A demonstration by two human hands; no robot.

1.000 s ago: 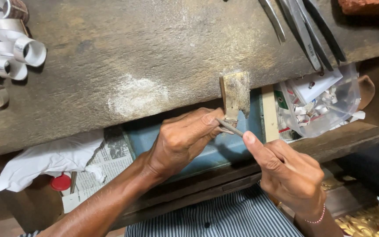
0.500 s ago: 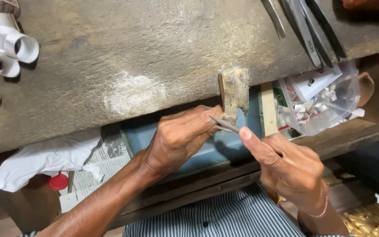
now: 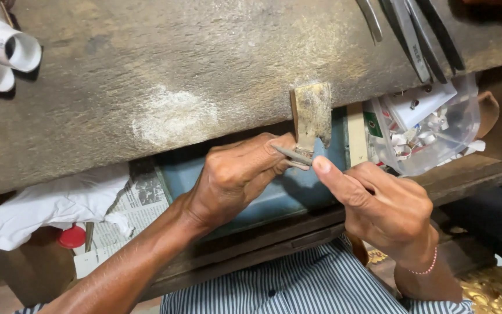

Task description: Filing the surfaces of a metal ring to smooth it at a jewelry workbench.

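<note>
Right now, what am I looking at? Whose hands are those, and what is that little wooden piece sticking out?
The picture comes from a camera worn on a person's head, looking down at their own two hands. They sit at an old, worn wooden workbench. A small wooden peg sticks out from its edge. The left hand is closed against the foot of that peg; what it pinches is too small to tell. The right hand holds a thin metal tool, likely a file, across the peg's lower end. Curled white paper strips lie on the bench at far left, metal pliers at top right. Below are crumpled white paper, newspaper and a clear plastic tub of bits.
</note>
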